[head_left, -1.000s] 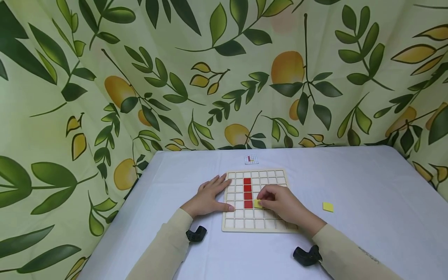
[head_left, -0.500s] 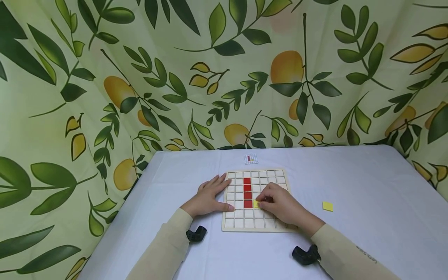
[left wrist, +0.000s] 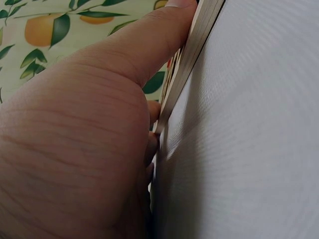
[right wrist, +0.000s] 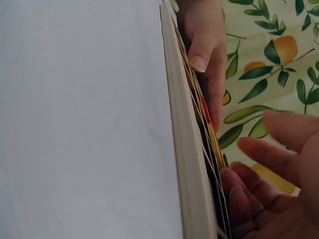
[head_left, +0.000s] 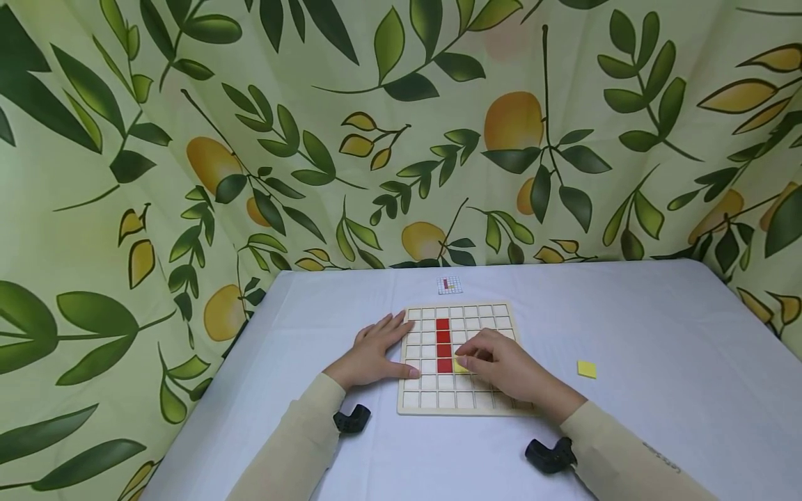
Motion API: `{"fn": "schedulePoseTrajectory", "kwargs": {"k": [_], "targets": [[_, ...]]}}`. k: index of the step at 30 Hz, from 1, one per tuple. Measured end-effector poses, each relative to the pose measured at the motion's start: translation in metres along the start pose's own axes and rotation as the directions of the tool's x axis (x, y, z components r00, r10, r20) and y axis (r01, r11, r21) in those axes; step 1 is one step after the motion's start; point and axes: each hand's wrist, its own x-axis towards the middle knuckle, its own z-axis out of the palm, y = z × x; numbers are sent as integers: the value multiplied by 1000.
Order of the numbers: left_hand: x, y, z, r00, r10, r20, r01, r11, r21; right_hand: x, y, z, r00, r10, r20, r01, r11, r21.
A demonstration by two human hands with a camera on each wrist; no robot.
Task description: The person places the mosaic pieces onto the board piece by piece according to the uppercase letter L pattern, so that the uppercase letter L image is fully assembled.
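A wooden grid board (head_left: pixel 464 412) lies on the white-covered table, with a column of red square tiles (head_left: pixel 443 337) in it. Just right of the lowest red one, a yellow square tile (head_left: pixel 460 369) sits in a cell, partly hidden by fingers. Over that tile hovers my right hand (head_left: pixel 504 362); in the right wrist view its thumb and index finger (right wrist: pixel 259 152) stand apart with nothing pinched between them. My left hand (head_left: pixel 374 353) rests spread at the board's left edge, thumb and fingertips on the frame.
A second yellow tile (head_left: pixel 587 369) lies on the tablecloth right of the board. Behind the board is a small printed card (head_left: pixel 450 285) with a coloured grid pattern. A leaf-and-fruit patterned curtain (head_left: pixel 401 139) hangs beyond the table.
My right thumb and fingers held the yellow tile and slid it left against the red column; now they have parted from it. The left hand keeps its place.
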Motion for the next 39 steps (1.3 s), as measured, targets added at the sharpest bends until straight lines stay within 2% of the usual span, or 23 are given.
{"fn": "schedulePoseTrajectory", "kwargs": {"k": [5, 10, 14, 19, 26, 34, 39], "targets": [[0, 1, 0, 1000, -1, -4, 1, 1000, 3, 0, -2, -7, 1000, 29, -12, -27, 995, 94], [-1, 1, 0, 1000, 3, -4, -3, 1000, 1, -2, -9, -18, 997, 75, -10, -71, 976, 205], [-1, 1, 0, 1000, 3, -5, -3, 1000, 3, -5, -12, -29, 999, 53, -8, -50, 974, 223], [0, 1, 0, 1000, 2, -2, -2, 1000, 9, -10, -12, -43, 1000, -25, -11, 27, 971, 238], [-1, 1, 0, 1000, -6, 4, 6, 1000, 8, -20, -5, -65, 995, -98, -17, 98, 950, 295], [-1, 1, -1, 1000, -2, 4, 2, 1000, 9, -38, 10, -85, 993, -114, -30, 117, 942, 316], [-1, 2, -1, 1000, -3, 5, 3, 1000, 15, -51, 22, -98, 996, -81, -47, 91, 954, 286]]}}
